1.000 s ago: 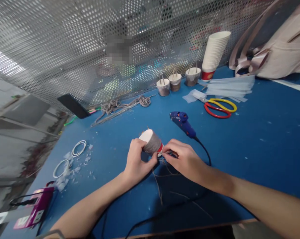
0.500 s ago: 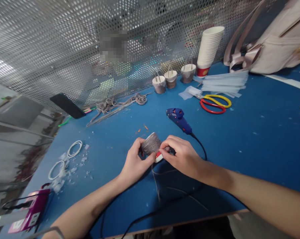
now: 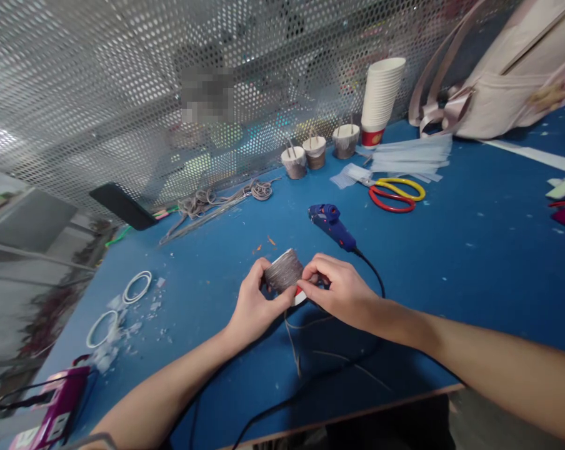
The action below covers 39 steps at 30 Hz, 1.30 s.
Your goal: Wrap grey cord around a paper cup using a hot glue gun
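Blue counter [image 3: 451,262], perforated metal screen [image 3: 123,94] behind.
Left fingers [image 3: 256,270] clamped on ribbed, cord-wrapped cup [image 3: 285,271]; right fingers [image 3: 314,291] pinched together, contents hidden.

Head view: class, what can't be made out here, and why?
All in the head view:
Anything in the right hand: hidden by the hand itself.
Inside of the wrapped cup: hidden by its side.
Purple box: cut off by the bottom edge.
Pale bag: cut off by the top edge.
Emblem on the stacked cups: too small.

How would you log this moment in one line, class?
left hand: gripping cord-wrapped cup | right hand: at cup's red band | glue gun: on table, unheld
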Each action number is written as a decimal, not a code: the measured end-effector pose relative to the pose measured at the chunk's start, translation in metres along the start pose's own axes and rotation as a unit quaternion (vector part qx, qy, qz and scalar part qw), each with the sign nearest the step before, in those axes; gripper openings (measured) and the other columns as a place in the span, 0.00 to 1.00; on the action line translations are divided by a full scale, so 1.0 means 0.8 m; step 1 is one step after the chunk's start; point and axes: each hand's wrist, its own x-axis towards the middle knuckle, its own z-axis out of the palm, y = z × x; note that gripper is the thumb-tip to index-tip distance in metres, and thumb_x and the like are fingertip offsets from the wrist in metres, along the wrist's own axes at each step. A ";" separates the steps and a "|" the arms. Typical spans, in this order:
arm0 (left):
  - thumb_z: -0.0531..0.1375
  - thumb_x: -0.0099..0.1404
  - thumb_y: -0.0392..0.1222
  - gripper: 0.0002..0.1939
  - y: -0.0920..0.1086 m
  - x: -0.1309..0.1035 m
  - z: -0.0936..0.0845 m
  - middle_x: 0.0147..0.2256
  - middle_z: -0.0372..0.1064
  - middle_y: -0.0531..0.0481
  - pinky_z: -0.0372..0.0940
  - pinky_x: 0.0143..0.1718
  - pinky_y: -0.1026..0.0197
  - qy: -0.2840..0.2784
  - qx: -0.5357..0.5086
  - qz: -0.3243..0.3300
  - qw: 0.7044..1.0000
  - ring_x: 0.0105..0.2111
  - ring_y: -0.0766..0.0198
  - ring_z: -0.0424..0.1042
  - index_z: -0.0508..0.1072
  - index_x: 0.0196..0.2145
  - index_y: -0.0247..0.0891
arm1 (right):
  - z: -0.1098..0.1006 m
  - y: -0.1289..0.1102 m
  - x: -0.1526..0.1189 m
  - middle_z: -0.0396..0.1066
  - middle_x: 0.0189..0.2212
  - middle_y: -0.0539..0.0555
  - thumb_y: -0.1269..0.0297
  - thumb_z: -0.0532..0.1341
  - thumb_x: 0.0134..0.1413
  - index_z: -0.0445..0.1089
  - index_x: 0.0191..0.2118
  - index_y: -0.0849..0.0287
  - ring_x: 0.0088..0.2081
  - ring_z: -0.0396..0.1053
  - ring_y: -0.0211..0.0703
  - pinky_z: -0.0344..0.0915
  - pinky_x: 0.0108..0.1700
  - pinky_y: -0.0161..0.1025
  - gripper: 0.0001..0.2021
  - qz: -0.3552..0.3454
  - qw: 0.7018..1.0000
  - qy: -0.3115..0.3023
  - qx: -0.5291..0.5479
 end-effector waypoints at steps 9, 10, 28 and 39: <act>0.60 0.52 0.40 0.11 -0.002 0.004 -0.005 0.24 0.54 0.57 0.54 0.27 0.65 0.012 -0.011 -0.006 1.000 0.26 0.69 0.56 0.58 0.25 0.39 | -0.003 0.006 0.003 0.65 0.26 0.50 0.69 0.56 0.59 0.64 0.28 0.58 0.30 0.65 0.38 0.62 0.33 0.35 0.08 -0.070 0.997 0.004 -0.013; 0.60 0.52 0.40 0.11 -0.003 0.004 -0.005 0.24 0.54 0.57 0.54 0.28 0.65 0.010 -0.008 -0.008 1.000 0.26 0.69 0.56 0.58 0.25 0.39 | -0.004 0.007 0.003 0.65 0.26 0.50 0.68 0.55 0.60 0.64 0.28 0.58 0.29 0.64 0.38 0.61 0.33 0.36 0.08 -0.084 0.996 0.008 -0.021; 0.60 0.52 0.39 0.11 -0.007 0.002 -0.005 0.24 0.54 0.57 0.54 0.27 0.65 -0.007 -0.019 -0.007 1.000 0.25 0.69 0.56 0.58 0.25 0.39 | 0.000 0.008 0.002 0.65 0.25 0.50 0.69 0.56 0.60 0.63 0.28 0.58 0.29 0.64 0.38 0.61 0.33 0.36 0.09 -0.093 0.995 0.011 -0.033; 0.61 0.51 0.38 0.11 -0.012 0.005 -0.005 0.26 0.56 0.56 0.55 0.28 0.65 0.010 -0.059 0.025 0.998 0.27 0.68 0.57 0.59 0.25 0.39 | -0.001 0.007 0.005 0.65 0.25 0.48 0.68 0.57 0.58 0.64 0.27 0.58 0.27 0.63 0.35 0.61 0.31 0.33 0.08 -0.042 0.999 0.003 0.005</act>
